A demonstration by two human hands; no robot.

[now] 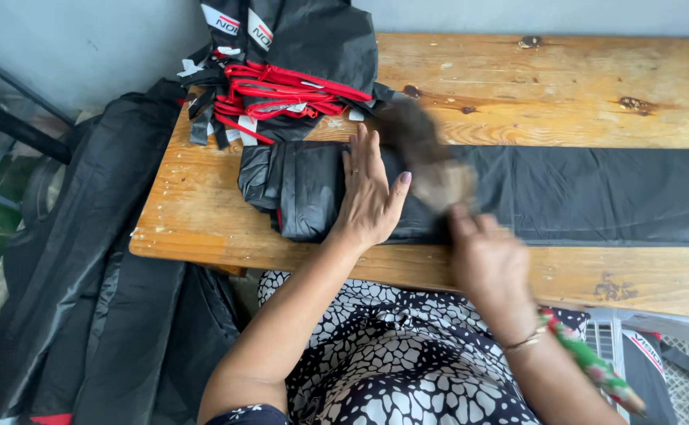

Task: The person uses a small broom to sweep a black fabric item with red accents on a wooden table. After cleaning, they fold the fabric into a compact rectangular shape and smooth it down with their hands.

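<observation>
Black fabric strip [596,193]: it is lying flat along the middle of the wooden counter [533,94], running from the right edge of the view to a bunched, folded end [293,189] at the left.
Left hand [369,193]: it is resting palm down on the folded end with fingers spread and a ring on one finger, pinning the cloth rather than pinching it.
Right hand [490,264]: it is sitting at the near edge of the strip, just right of the left hand; it is blurring with motion, so I cannot tell whether the fingers are closing on the cloth.
Blurred patch [427,161]: a dark smear is showing above the right hand over the fabric; what it is cannot be made out.
Stack at far left [281,71]: black pieces with red straps are piling up at the far side of the counter, touching the folded end.
Off the counter: more black fabric [84,260] is draping down on the left.
Risk: the slick cloth is looking likely to slide if the left palm lifts, letting the fold spring open; the bunched end is lying close to the stack, so straps could be catching in it; the left heap is hanging near the counter edge and could be dragging pieces down.
</observation>
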